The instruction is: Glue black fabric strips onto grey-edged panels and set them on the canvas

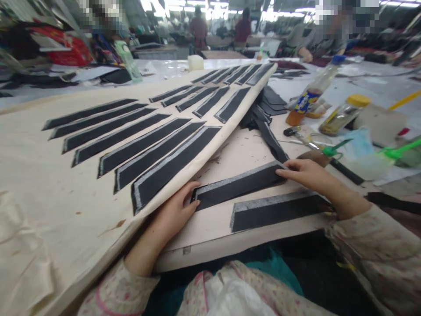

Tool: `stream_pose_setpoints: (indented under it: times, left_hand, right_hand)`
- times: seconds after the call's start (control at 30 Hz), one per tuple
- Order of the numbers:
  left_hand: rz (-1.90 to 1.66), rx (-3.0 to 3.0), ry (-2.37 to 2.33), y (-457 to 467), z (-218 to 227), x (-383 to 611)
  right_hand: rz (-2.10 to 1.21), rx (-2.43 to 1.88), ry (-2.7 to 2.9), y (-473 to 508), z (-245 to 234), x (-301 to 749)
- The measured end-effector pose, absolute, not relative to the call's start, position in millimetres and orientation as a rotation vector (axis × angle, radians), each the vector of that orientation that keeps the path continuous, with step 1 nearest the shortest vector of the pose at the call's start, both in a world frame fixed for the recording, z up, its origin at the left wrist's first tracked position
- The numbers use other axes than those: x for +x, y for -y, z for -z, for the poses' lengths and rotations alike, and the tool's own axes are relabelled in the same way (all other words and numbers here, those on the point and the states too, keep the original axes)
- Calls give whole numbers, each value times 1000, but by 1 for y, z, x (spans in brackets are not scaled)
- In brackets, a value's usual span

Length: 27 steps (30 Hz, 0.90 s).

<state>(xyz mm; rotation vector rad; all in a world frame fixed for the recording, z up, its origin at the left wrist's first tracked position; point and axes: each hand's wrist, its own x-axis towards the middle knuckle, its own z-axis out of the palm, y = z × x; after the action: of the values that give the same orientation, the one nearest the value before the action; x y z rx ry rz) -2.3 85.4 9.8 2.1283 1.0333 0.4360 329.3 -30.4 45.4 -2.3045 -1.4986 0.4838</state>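
A black fabric strip (240, 184) with a grey edge lies on the work board (210, 232). My left hand (176, 210) presses flat on its near-left end, fingers stretched out. My right hand (305, 173) rests with fingers flat on its far-right end. A second black strip (279, 211) lies just in front of it, partly under my right forearm. To the left, a large cream sheet (39, 206) carries several black strips (164, 166) laid in rows.
A pile of black fabric pieces (266, 109) lies behind the board. Bottles (309, 98), a yellow-capped jar (345, 114), green-handled tools (332, 149) and a blue cloth (360, 142) crowd the right side. Other people work at tables farther back.
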Motion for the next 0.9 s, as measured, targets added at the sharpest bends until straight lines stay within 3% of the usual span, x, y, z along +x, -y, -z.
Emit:
stream_pose_setpoints:
  times: [0.2,0.9]
  left_hand:
    - [-402,2166,-1008,-90,-13,-1]
    - [-473,2340,-948,-92,-9,-2]
  right_hand:
    - [-574,-2354,1503,31,-42,339]
    - [-414,-2514,1593,28,-39,329]
